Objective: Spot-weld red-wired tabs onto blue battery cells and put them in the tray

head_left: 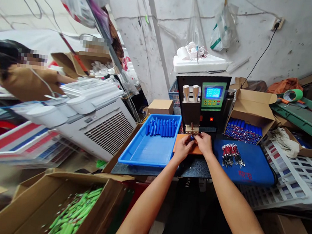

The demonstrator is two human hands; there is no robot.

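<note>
Both my hands are at the front of a black spot welder (179, 97), just under its electrodes (192, 127). My left hand (183, 147) is closed around a small blue battery cell (192, 137), which shows end-on between my fingers. Pressed close on the other side of the cell, my right hand (204, 143) pinches with its fingertips; what is in them is too small to make out. An orange pad (195, 150) lies beneath my hands. To the left, a blue tray (146, 157) holds a row of blue battery cells (162, 127).
Right of the welder, a cardboard box (253, 104) holds stacked blue cells. Red and black wire leads (232, 155) lie on a blue mat (257, 161). A carton (22, 196) with green cells (75, 212) stands low left. Another person (23, 77) sits at far left.
</note>
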